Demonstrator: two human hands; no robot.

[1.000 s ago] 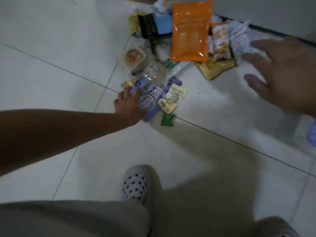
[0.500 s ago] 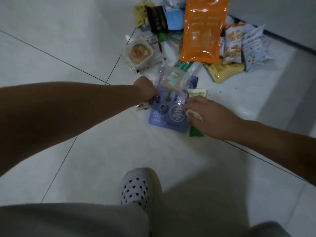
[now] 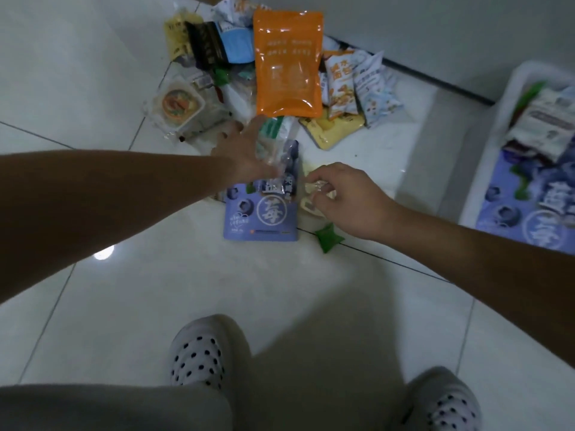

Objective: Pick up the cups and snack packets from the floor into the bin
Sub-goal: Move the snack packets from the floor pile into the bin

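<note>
A heap of snack packets lies on the white tiled floor by the wall. A big orange pouch (image 3: 287,63) tops it, and a purple blueberry packet (image 3: 261,216) lies nearest me. My left hand (image 3: 245,150) reaches over the purple packet's top with fingers stretched out, touching a clear wrapper (image 3: 275,154). My right hand (image 3: 345,199), just right of the purple packet, pinches a small pale packet (image 3: 312,188) with curled fingers. A lidded plastic cup (image 3: 175,104) sits at the heap's left. The white bin (image 3: 479,181) at the right edge holds several packets.
A small green wrapper (image 3: 328,241) lies on the tile seam below my right hand. A yellow packet (image 3: 331,129) and pale printed packets (image 3: 370,85) lie right of the orange pouch. My two dotted slippers (image 3: 199,353) stand on the floor in front. A wall baseboard (image 3: 435,79) runs behind the heap.
My left hand has uncurled and stretched forward over the clear wrapper. My right hand stays beside the purple packet, its fingers now pinched on the pale packet. The bin has come into view.
</note>
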